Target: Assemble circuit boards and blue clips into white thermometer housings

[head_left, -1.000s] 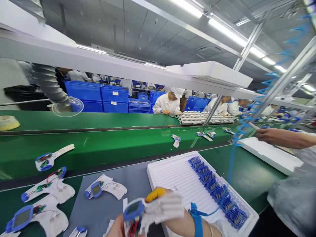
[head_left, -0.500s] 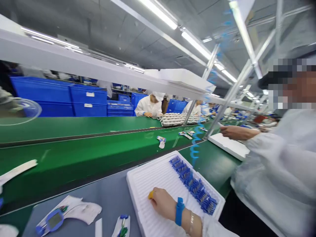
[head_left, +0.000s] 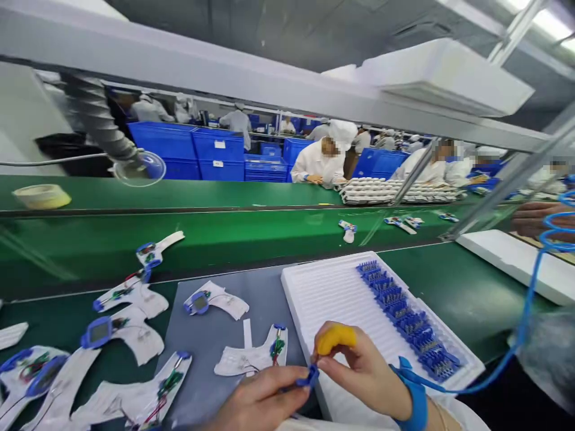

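Note:
Both my hands meet at the bottom centre over the near edge of a white ribbed tray point(head_left: 323, 290). My right hand point(head_left: 359, 368), with a yellow finger cot on one finger and a blue wrist strap, pinches a small blue part point(head_left: 308, 378). My left hand point(head_left: 258, 401) grips the same blue part from the left with closed fingers. A row of several small blue parts point(head_left: 406, 317) lines the tray's right side. A white half shell with wires point(head_left: 254, 356) lies on the grey mat point(head_left: 211, 341) just left of my hands.
Several white and blue half shells point(head_left: 121, 332) lie at the left on the mat and green table. A green conveyor belt point(head_left: 224, 233) runs behind with more pieces. A co-worker's hand point(head_left: 536, 218) and white foam tray point(head_left: 512, 257) are at right. Blue crates and workers stand beyond.
The view swung right and then back left. My right hand left the white tray with a small blue part, and my left hand came in and gripped it too.

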The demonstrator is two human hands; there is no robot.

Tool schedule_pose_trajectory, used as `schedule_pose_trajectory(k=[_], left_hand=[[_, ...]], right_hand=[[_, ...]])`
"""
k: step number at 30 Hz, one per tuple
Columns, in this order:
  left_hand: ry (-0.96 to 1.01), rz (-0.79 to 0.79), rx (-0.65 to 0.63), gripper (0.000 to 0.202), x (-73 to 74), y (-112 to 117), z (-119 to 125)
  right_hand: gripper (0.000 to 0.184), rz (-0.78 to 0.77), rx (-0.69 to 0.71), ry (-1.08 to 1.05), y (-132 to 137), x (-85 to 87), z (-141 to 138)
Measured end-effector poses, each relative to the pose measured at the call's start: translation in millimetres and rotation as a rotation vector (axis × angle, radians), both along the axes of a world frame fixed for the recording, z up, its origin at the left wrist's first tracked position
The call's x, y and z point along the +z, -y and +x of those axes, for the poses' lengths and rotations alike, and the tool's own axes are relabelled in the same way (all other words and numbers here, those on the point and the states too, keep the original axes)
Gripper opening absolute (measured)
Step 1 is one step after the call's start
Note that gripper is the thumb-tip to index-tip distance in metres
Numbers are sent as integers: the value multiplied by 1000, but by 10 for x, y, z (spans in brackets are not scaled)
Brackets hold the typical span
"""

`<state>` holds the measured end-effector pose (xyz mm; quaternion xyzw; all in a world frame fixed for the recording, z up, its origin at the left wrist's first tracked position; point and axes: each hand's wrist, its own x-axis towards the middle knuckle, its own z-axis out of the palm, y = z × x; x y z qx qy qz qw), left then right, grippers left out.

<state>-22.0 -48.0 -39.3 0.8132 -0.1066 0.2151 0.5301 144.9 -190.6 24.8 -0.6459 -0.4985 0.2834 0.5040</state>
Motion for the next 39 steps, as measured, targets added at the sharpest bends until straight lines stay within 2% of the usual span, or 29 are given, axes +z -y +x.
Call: schedule_pose_trajectory(k=[3, 6, 10, 16, 23, 26, 28, 31, 34, 36, 39], left_hand=[[138, 202, -37, 50, -103, -64, 57], [187, 275, -12, 50, -55, -61, 103], [217, 280, 5, 43, 31, -29, 121], [196, 301, 2, 35, 63, -19, 98], [254, 303, 34, 43, 33, -19, 123], [203, 258, -10, 46, 12, -17, 106], [115, 152, -53, 46, 15, -6, 78], [1, -132, -78, 42, 24, 19, 37], [-133, -356, -92, 41, 35, 26, 12], [-251, -542, 12, 39, 60, 12, 9], [-401, -1004, 261, 45, 133, -38, 38]], right_hand=[[1, 68, 26, -45, 9, -50, 33], [4, 105, 50, -25, 15, -73, 33], [4, 121, 46, -6, 0, -72, 27], [3, 123, 51, -64, -17, -83, 1], [7, 18, 92, 54, -41, -41, -22], [5, -32, 135, 95, -27, -19, -7], [11, -88, 190, 106, -15, -3, 1], [14, -189, 241, 142, -21, 9, -1], [10, -212, 208, 223, -61, -19, 38], [13, -184, 117, 275, -82, -67, 138], [17, -123, -182, 334, -71, -151, 379]])
